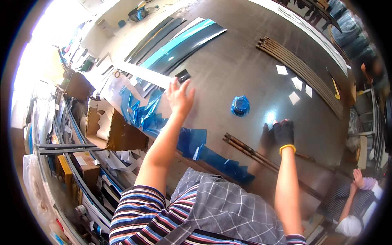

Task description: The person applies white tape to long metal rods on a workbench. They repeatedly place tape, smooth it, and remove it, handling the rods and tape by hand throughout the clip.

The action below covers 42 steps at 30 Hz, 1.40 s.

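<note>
My left hand [179, 96] is bare and stretched out over the dark glossy table [245, 69], fingers spread, its fingertips touching a small black block [183, 75]. My right hand [283, 131] wears a black glove with a yellow cuff and rests flat on the table, holding nothing, beside thin brown strips [245, 149] that run diagonally under the wrist. A crumpled ball of blue film [240, 105] lies between the two hands. Torn blue film [143, 112] hangs over the table's left edge by my left forearm.
A bundle of long brown strips [302, 71] and small white paper squares [295, 83] lie at the right. Long dark and teal panels [179, 43] lie at the far end. An open cardboard box [118, 132] and cluttered shelves stand left. Another person [355, 204] sits at lower right.
</note>
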Each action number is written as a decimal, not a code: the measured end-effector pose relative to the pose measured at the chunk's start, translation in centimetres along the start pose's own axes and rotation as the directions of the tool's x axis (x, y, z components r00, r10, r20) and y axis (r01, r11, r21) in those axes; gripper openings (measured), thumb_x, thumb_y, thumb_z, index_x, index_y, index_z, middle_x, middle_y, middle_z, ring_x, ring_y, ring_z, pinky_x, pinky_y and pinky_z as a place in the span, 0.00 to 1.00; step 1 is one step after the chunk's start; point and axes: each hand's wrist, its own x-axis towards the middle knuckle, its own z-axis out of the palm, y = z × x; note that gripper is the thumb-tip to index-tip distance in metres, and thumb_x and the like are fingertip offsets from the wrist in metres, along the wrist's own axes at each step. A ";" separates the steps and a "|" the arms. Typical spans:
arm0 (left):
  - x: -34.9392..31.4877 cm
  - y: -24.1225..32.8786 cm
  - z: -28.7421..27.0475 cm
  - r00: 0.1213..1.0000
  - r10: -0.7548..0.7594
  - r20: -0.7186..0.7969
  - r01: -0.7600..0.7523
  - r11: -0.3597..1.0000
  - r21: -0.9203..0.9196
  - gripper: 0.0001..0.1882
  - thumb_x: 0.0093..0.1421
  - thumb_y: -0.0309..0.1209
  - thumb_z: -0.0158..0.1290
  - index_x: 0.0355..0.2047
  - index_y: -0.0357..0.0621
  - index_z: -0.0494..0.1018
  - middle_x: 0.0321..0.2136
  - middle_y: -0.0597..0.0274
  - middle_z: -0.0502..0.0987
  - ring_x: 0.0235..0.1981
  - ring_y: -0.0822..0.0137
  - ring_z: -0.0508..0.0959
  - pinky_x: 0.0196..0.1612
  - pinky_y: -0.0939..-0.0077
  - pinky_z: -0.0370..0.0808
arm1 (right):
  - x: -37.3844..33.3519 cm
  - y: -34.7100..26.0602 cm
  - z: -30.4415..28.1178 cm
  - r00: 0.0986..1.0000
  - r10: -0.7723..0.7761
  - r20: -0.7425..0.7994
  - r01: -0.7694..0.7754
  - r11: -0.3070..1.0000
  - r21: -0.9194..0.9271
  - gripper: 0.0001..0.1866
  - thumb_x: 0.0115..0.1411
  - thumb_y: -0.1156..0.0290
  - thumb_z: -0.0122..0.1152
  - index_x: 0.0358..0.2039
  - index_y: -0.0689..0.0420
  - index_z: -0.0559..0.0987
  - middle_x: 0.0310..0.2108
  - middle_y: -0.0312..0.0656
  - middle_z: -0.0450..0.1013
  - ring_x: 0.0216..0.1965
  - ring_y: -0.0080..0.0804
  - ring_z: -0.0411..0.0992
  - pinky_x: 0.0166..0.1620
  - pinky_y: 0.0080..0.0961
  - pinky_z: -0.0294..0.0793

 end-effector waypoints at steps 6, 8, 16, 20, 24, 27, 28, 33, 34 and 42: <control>2.6 -2.4 -0.1 0.882 -0.367 0.295 0.312 0.925 0.217 0.36 0.63 0.52 0.52 0.64 0.39 0.65 0.69 0.44 0.55 0.73 0.41 0.47 0.68 0.28 0.42 | -1.3 -2.9 1.0 0.990 0.125 -0.070 -0.092 0.929 0.358 0.35 0.68 0.47 0.51 0.60 0.66 0.67 0.65 0.61 0.59 0.67 0.57 0.57 0.68 0.43 0.57; 2.8 -4.0 -0.8 0.925 -0.286 0.251 0.258 0.956 0.137 0.38 0.64 0.49 0.53 0.65 0.33 0.61 0.68 0.44 0.58 0.71 0.43 0.51 0.69 0.35 0.46 | -1.9 -2.8 1.1 0.977 0.202 -0.071 -0.153 0.892 0.425 0.36 0.68 0.47 0.51 0.65 0.64 0.63 0.68 0.59 0.57 0.69 0.55 0.56 0.69 0.40 0.55; 7.2 -31.8 -19.4 0.953 -0.081 -0.293 0.173 0.937 0.304 0.19 0.65 0.39 0.50 0.52 0.43 0.75 0.55 0.51 0.73 0.61 0.54 0.68 0.62 0.59 0.67 | -6.4 2.7 -4.7 0.940 0.325 -0.109 -0.262 0.887 0.381 0.38 0.69 0.48 0.51 0.69 0.62 0.59 0.71 0.53 0.54 0.71 0.48 0.53 0.70 0.35 0.54; 2.6 -51.8 -35.5 0.239 -0.850 -0.470 0.904 0.372 -0.213 0.36 0.62 0.57 0.50 0.53 0.35 0.75 0.54 0.44 0.76 0.59 0.48 0.72 0.59 0.54 0.70 | -8.1 2.8 -3.2 0.943 0.333 -0.024 -0.292 0.858 0.423 0.37 0.69 0.50 0.51 0.70 0.60 0.58 0.72 0.52 0.53 0.72 0.46 0.52 0.70 0.34 0.52; -2.1 -42.6 -18.2 0.790 -0.428 -0.438 0.471 0.882 -0.012 0.28 0.60 0.43 0.58 0.53 0.34 0.74 0.53 0.43 0.76 0.57 0.46 0.73 0.62 0.57 0.67 | -11.2 -0.1 -5.6 0.959 0.283 -0.002 -0.268 0.911 0.313 0.35 0.68 0.54 0.54 0.68 0.60 0.61 0.70 0.54 0.56 0.71 0.48 0.54 0.70 0.36 0.54; -3.7 -24.1 -11.5 0.953 -0.141 -0.266 0.166 0.984 0.072 0.19 0.55 0.31 0.62 0.47 0.39 0.78 0.47 0.49 0.80 0.51 0.49 0.77 0.57 0.59 0.71 | -13.5 -4.0 -5.7 0.990 0.036 -0.135 0.014 0.934 0.356 0.30 0.65 0.62 0.59 0.64 0.61 0.66 0.66 0.55 0.61 0.68 0.50 0.59 0.68 0.37 0.58; -4.2 -21.1 -10.2 0.977 -0.094 -0.191 0.107 0.993 0.058 0.17 0.55 0.31 0.63 0.46 0.42 0.79 0.47 0.51 0.80 0.52 0.50 0.77 0.57 0.59 0.72 | -13.8 -5.2 -5.7 0.984 -0.055 -0.172 0.115 0.927 0.358 0.29 0.64 0.64 0.60 0.62 0.61 0.68 0.65 0.55 0.63 0.67 0.50 0.61 0.67 0.38 0.59; -2.3 -12.5 -5.0 0.992 0.088 -0.089 -0.093 0.994 -0.062 0.13 0.57 0.33 0.62 0.42 0.44 0.79 0.45 0.54 0.80 0.52 0.49 0.75 0.57 0.57 0.70 | -17.5 -7.8 -7.0 0.953 -0.209 -0.222 0.285 0.869 0.404 0.21 0.60 0.70 0.62 0.53 0.62 0.76 0.55 0.55 0.73 0.57 0.51 0.71 0.62 0.38 0.68; -1.7 -12.2 -4.0 0.991 0.089 -0.098 -0.094 0.994 -0.049 0.12 0.58 0.34 0.61 0.41 0.44 0.79 0.44 0.54 0.80 0.52 0.49 0.75 0.57 0.57 0.70 | -18.7 -7.6 -7.1 0.962 -0.180 -0.206 0.252 0.876 0.411 0.19 0.61 0.70 0.61 0.52 0.61 0.77 0.52 0.53 0.74 0.55 0.49 0.72 0.60 0.37 0.68; 3.6 -11.3 -0.6 0.981 -0.165 -0.100 0.180 0.970 0.166 0.16 0.59 0.42 0.59 0.44 0.48 0.80 0.46 0.55 0.79 0.51 0.50 0.75 0.55 0.57 0.71 | -27.1 -3.5 -4.3 0.997 0.050 -0.062 -0.006 0.824 0.567 0.12 0.62 0.65 0.60 0.39 0.60 0.82 0.37 0.51 0.79 0.41 0.50 0.77 0.47 0.39 0.75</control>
